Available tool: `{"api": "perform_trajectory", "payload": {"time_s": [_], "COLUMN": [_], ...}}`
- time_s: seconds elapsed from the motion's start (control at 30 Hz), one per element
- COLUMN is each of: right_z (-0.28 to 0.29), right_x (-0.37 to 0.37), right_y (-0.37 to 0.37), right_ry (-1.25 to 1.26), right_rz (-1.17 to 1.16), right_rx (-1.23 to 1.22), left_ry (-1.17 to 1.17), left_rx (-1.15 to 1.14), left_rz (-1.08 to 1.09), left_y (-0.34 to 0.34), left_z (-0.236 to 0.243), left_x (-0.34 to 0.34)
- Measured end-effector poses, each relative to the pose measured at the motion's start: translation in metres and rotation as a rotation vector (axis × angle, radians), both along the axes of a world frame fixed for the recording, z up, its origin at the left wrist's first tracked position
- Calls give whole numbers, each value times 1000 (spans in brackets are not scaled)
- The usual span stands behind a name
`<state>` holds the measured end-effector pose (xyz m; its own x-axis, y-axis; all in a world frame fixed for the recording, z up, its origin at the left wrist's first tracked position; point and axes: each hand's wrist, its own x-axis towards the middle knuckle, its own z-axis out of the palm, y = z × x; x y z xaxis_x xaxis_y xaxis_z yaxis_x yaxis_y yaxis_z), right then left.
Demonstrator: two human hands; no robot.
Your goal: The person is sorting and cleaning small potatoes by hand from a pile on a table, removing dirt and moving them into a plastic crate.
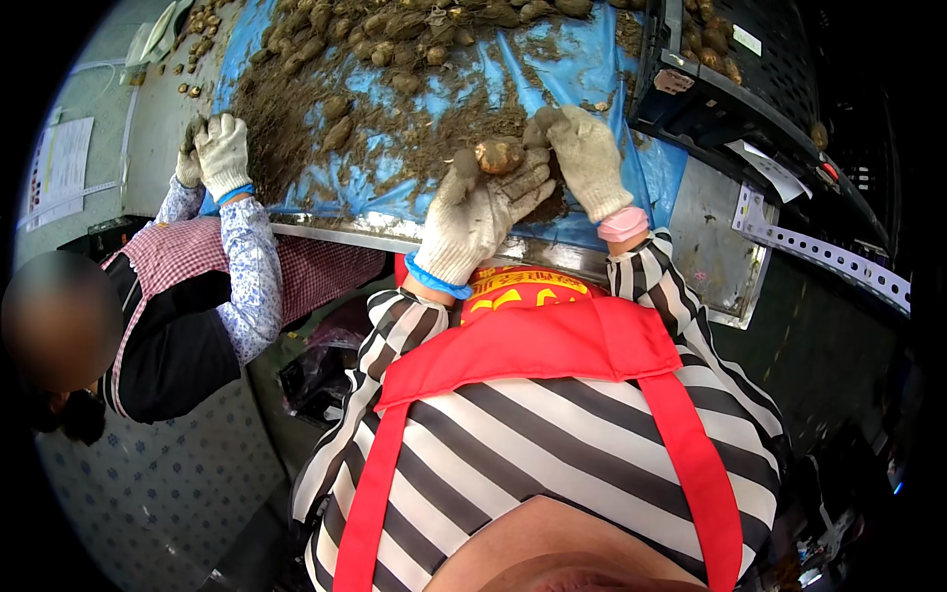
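Note:
A round brown bulb (pixel 498 156) rests against the fingers of my left hand (pixel 473 202), which is turned palm up in a soiled white knit glove. Close beside it, my right hand (pixel 584 163), gloved the same way, has its fingers bent together with dark, dirty tips near the bulb. Whether those fingers pinch roots or anything else cannot be made out. Under both hands lies a blue plastic sheet (pixel 503 74) strewn with loose soil and root fibres (pixel 296 123). A pile of bulbs with roots (pixel 395 39) covers its far side.
A black plastic crate (pixel 730 118) holding bulbs stands at the right. A perforated metal strip (pixel 829 259) runs below it. At the left, a co-worker's gloved hands (pixel 219 153) are at the same metal-edged table (pixel 345 229). Small bulbs (pixel 200 44) lie at the far left.

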<state>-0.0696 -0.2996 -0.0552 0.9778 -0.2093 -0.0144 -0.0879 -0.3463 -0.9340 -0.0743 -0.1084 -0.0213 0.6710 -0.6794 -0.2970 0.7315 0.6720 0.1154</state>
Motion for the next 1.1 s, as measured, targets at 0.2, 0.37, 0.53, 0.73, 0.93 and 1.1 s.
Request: {"api": "perform_trajectory", "payload": {"time_s": [0.2,0.37,0.53,0.73,0.93,1.1], "right_z": [34,34,28,40,44,36], "right_x": [-16,-10,-10,-14,-19,-11], "right_y": [16,10,12,19,33,28], "right_ry": [-286,-271,-61,-248,-219,-150], "right_rz": [296,115,179,314,208,77], "right_rx": [-11,-120,589,182,466,300], "left_ry": [-288,-913,-854,-440,-412,-403], "left_rx": [288,1378,1185,314,348,406], "left_rz": [-7,-251,43,-158,-125,6], "left_y": [8,17,20,24,20,5], "left_z": [-3,19,17,6,3,14], "left_x": [-2,5,12,11,11,0]}}
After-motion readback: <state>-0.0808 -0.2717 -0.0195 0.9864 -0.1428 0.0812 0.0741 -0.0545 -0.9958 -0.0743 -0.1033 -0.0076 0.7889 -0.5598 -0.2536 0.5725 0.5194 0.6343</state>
